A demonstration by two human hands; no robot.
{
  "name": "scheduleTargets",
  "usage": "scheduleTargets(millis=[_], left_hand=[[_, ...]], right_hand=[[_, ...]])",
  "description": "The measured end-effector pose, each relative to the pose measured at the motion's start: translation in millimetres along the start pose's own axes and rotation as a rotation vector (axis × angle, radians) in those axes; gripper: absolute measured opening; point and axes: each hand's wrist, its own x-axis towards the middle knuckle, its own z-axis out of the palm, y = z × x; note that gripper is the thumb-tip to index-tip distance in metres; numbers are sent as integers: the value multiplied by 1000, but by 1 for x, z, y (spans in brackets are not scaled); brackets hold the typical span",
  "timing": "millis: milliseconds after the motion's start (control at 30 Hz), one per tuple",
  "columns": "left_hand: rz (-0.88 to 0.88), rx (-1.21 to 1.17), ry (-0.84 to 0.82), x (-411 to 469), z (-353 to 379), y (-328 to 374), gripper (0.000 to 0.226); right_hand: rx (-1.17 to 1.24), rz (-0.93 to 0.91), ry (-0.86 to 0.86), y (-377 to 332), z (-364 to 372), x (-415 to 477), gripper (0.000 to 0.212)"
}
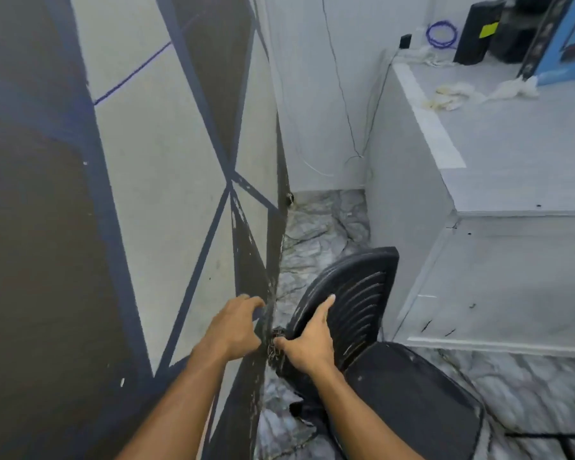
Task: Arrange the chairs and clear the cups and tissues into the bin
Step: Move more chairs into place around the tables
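The right hand grips the top edge of the black chair; its fingers wrap over the ribbed backrest and the thumb hooks under the near corner; the backrest tilts away from the hand, and the dark seat lies just to the right of that forearm. The left hand sits close beside the right, its fingers curled at the dark corner of the painted wall; whether they hold anything there I cannot tell. Beyond both hands a strip of marbled floor runs between the wall and a white counter; far ahead and to the right of the right hand, crumpled tissues lie on that counter, well apart from the chair; beyond them a blue cable coil rests beside a black box.
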Motion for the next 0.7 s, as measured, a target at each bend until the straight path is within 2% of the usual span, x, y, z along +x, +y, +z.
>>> scheduleTargets(millis=[133, 267, 333, 433, 500, 567, 633, 700], left_hand=[[230, -1, -97, 42, -8, 10, 92], [522, -14, -120, 62, -15, 61, 121], [726, 5, -106, 59, -12, 96, 127], [1025, 151, -29, 43, 9, 148, 115], [1166, 210, 91, 34, 30, 174, 91], [1267, 163, 210, 23, 50, 196, 70], [1330, 95, 257, 9, 63, 219, 68], [1372, 93, 257, -11, 70, 243, 70]], right_hand=[[195, 70, 39, 7, 2, 0, 142], [244, 110, -31, 14, -47, -41, 128], [236, 91, -52, 20, -78, -72, 122], [193, 76, -32, 33, -118, -110, 110], [144, 111, 7, 47, -141, -133, 101], [42, 139, 72, 62, -153, -156, 76], [-138, 243, 261, 68, -151, -182, 54], [-371, 375, 519, 77, -135, -200, 57]])
